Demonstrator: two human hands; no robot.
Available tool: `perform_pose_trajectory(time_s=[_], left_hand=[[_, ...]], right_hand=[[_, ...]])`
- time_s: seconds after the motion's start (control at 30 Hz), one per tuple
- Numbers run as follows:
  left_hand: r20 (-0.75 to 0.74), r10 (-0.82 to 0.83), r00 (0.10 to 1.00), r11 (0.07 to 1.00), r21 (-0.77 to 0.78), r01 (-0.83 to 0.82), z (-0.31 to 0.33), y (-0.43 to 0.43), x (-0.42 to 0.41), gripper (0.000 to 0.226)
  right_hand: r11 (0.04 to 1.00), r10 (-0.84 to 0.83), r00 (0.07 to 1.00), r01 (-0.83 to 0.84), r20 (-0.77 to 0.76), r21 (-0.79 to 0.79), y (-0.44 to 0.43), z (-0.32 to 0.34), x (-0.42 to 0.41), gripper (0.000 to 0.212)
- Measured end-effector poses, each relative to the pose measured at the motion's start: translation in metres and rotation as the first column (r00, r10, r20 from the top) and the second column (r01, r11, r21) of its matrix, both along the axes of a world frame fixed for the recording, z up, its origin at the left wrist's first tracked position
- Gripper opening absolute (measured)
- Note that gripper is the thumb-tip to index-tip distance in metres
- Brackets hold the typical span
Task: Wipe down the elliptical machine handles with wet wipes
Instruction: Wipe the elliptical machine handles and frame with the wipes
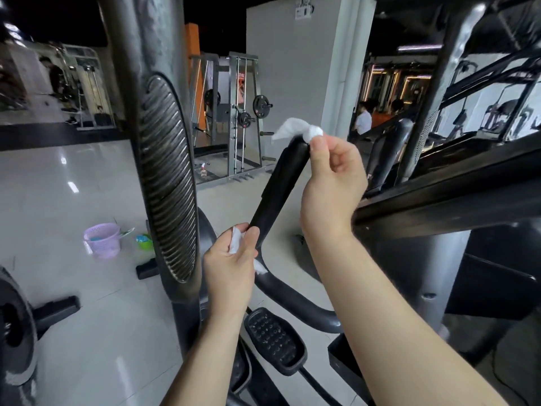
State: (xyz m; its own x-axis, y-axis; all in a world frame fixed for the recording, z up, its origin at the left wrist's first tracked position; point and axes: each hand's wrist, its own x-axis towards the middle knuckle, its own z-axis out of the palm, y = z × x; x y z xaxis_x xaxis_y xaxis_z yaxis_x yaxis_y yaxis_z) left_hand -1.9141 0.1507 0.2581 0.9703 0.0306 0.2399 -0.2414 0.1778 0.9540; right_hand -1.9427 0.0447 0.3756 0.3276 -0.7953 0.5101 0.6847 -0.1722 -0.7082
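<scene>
— Which step are you on?

— I judge I'm mid-wipe on the elliptical machine (164,177), working its near handle (278,186), the black padded bar slanting up between my hands. My right hand (333,183) pinches a bunched wet wipe (295,128) between thumb and fingertips, right against the rounded top end. My left hand (231,265) is curled round the lower end of the padding, with a second wipe (235,243) trapped under its fingers.

— And next?

— Probably drawing the top wipe down the bar. That calls for a fuller wrap, since a fingertip pinch covers only a little of it. The left hand must keep the bar steady, as I expect it swings.

— Anything in the way?

— The ribbed column stands just to the left of the bar and the console frame crowds the right, so my elbows have little room. The far handle (389,153) waits behind my right hand, not yet touched. The pedal (275,341) sits below my forearms. Well apart on the tiles are a weight rack (234,112) and a purple basket (102,240).
</scene>
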Motion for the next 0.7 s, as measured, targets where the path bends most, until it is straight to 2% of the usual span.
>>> perform_pose_trajectory(time_s=[0.1, 0.2, 0.3, 0.37, 0.4, 0.47, 0.53, 0.67, 0.7], left_hand=[[0.003, -0.012, 1.0, 1.0, -0.007, 0.012, 0.002, 0.001, -0.002, 0.005], [0.009, -0.003, 1.0, 1.0, 0.002, 0.003, 0.002, 0.001, -0.001, 0.005], [0.022, 0.002, 1.0, 1.0, 0.024, -0.002, 0.0, 0.0, 0.002, 0.007], [0.027, 0.008, 1.0, 1.0, 0.018, -0.008, 0.0, -0.001, 0.002, 0.006], [0.028, 0.013, 1.0, 1.0, 0.009, -0.013, 0.0, -0.001, 0.001, 0.006], [0.035, 0.024, 0.999, 1.0, -0.002, -0.024, 0.001, -0.002, -0.001, 0.008], [0.039, 0.029, 0.999, 1.0, -0.009, -0.029, 0.002, -0.004, -0.003, 0.014], [0.032, 0.023, 0.999, 0.999, -0.04, -0.022, 0.003, -0.004, -0.006, 0.013], [0.032, 0.021, 0.999, 0.999, -0.038, -0.02, 0.003, -0.004, -0.005, 0.012]], right_hand=[[0.999, -0.052, 0.998, 0.052, -0.027, -0.009, 0.002, -0.009, -0.001, 0.003], [0.994, -0.096, 0.984, 0.087, -0.152, -0.064, 0.008, -0.03, -0.004, 0.01], [0.985, -0.045, 0.937, -0.016, -0.346, -0.171, 0.007, -0.054, -0.013, 0.021], [0.975, 0.007, 0.895, -0.105, -0.446, -0.195, 0.003, -0.058, -0.018, 0.02], [0.974, 0.022, 0.897, -0.118, -0.442, -0.191, 0.0, -0.054, -0.021, 0.017], [0.984, 0.041, 0.94, -0.096, -0.34, -0.148, -0.003, -0.04, -0.026, 0.009], [0.99, 0.036, 0.966, -0.07, -0.257, -0.125, -0.005, -0.026, -0.026, 0.012], [0.982, 0.061, 0.968, -0.103, -0.245, -0.161, -0.01, -0.019, -0.017, 0.004], [0.981, 0.093, 0.97, -0.128, -0.224, -0.148, -0.01, -0.019, -0.015, 0.009]])
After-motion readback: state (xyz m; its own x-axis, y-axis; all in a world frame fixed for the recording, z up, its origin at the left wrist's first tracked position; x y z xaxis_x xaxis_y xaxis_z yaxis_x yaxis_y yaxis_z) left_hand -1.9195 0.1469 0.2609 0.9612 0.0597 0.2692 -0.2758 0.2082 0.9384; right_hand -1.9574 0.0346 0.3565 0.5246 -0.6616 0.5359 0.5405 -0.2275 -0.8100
